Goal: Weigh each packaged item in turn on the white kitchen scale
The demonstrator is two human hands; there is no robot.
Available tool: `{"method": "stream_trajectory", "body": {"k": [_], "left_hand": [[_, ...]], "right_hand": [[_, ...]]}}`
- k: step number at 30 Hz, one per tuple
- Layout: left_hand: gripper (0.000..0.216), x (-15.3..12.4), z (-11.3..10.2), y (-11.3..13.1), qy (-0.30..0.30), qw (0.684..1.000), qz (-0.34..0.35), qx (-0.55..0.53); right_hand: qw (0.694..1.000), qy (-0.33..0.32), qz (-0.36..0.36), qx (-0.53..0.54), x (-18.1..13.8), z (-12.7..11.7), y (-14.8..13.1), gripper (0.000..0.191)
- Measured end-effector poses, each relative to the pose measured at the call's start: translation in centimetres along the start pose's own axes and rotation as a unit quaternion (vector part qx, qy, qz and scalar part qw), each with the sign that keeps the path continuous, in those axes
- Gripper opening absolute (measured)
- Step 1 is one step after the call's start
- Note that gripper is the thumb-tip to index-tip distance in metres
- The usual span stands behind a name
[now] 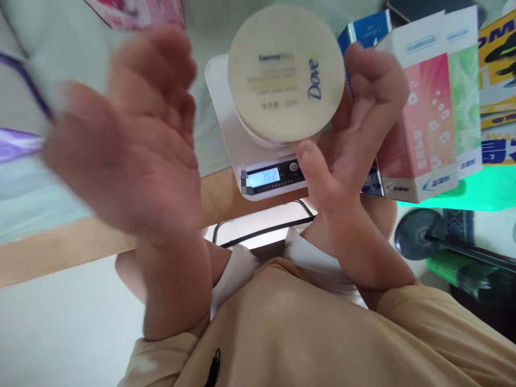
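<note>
A round cream-coloured Dove jar rests on a white kitchen scale, lid facing up. The scale's lit display seems to read 362. My right hand is at the jar's right side, thumb and forefinger spread by the rim; whether they touch it is hard to tell. Raised on the left, my left hand is blurred, palm turned inward, fingers loosely bent and apart. It holds nothing and stands away from the jar.
Right of the scale stand a blue box and pink and green cartons, with a yellow printed package beyond. A pink package lies at the back left. The table's wooden edge runs before me; a dumbbell is at lower right.
</note>
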State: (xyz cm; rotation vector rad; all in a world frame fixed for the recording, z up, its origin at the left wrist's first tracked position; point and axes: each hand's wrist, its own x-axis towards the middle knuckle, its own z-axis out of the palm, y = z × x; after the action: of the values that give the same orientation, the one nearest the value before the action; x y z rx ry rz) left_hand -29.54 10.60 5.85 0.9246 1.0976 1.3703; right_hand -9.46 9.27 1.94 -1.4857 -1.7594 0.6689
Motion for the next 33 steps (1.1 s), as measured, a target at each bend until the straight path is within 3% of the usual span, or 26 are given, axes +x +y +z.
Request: {"method": "stream_trajectory", "body": {"k": [2,5,10,16,20,27,33], "left_hand": [[0.037,0.0,0.8,0.1,-0.088,0.996,0.019,-0.004],[0.057,0.1,1.2,-0.9,-0.141,0.989,0.033,-0.009],[0.068,0.6,0.7,-2.4,-0.129,0.991,0.045,0.010],[0.068,1.1,0.0,-2.4,-0.131,0.990,0.040,0.024],[0.064,1.0,0.1,-2.0,-0.143,0.988,0.038,0.045],[0.061,-0.2,-0.1,-2.3,-0.078,0.993,0.070,0.063],[0.063,-0.2,-1.3,-1.7,-0.034,0.997,0.059,0.023]], "right_hand": [[0.997,0.069,-0.037,0.007,0.3,-0.2,-0.5,0.077],[0.996,0.060,-0.061,0.025,0.6,-0.6,-0.3,0.072],[0.995,0.054,-0.073,0.050,1.0,-0.5,-0.1,0.071],[0.996,0.040,-0.073,0.011,1.6,-1.1,-1.2,0.080],[0.996,-0.014,-0.030,-0.084,2.1,-2.6,-3.3,0.076],[0.984,-0.070,0.070,-0.148,2.9,-3.3,-7.2,0.085],[0.967,-0.104,0.064,-0.226,4.8,-4.4,-10.3,0.096]]}}
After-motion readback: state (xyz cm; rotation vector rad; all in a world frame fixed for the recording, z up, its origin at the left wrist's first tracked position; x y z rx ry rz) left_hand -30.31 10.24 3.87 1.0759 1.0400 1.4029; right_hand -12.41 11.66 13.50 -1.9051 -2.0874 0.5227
